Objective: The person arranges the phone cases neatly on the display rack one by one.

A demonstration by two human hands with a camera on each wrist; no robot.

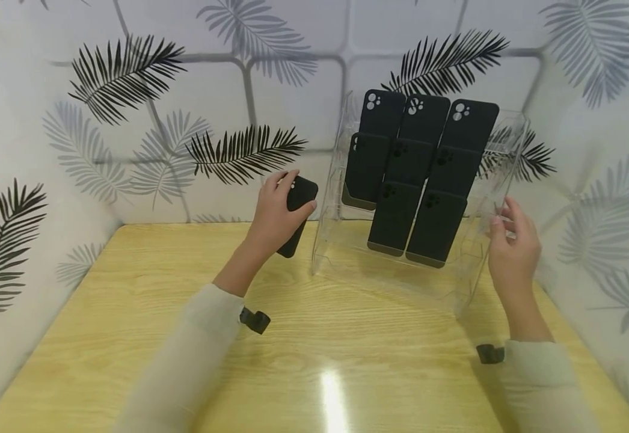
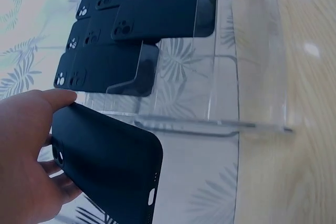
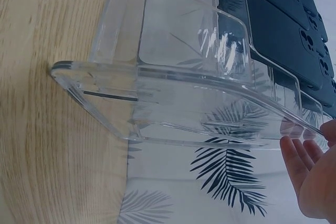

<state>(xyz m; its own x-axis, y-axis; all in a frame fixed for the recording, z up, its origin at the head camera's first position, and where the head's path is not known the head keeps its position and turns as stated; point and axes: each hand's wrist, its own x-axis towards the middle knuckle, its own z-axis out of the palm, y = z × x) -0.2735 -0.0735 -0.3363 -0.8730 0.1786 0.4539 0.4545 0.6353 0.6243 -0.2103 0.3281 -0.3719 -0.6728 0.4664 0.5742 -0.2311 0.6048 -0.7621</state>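
My left hand (image 1: 279, 213) holds a black phone case (image 1: 302, 195) by its camera end, just left of a clear acrylic display rack (image 1: 341, 240). The left wrist view shows the thumb over one long edge of the case (image 2: 107, 156) and the fingers behind it. Several similar black phone cases (image 1: 436, 228) lean in overlapping tiers on the rack, camera cutouts upward. At the rack's right side, my right hand (image 1: 515, 252) pinches the side panel's edge between thumb and fingers. In the right wrist view, the fingers (image 3: 296, 158) sit on the panel's outer side.
The rack stands toward the back right of a wood-grain table (image 1: 147, 288). Behind it is a wall covering (image 1: 147, 144) printed with dark and grey leaves. Small black straps (image 1: 255, 320) with cameras are at both wrists.
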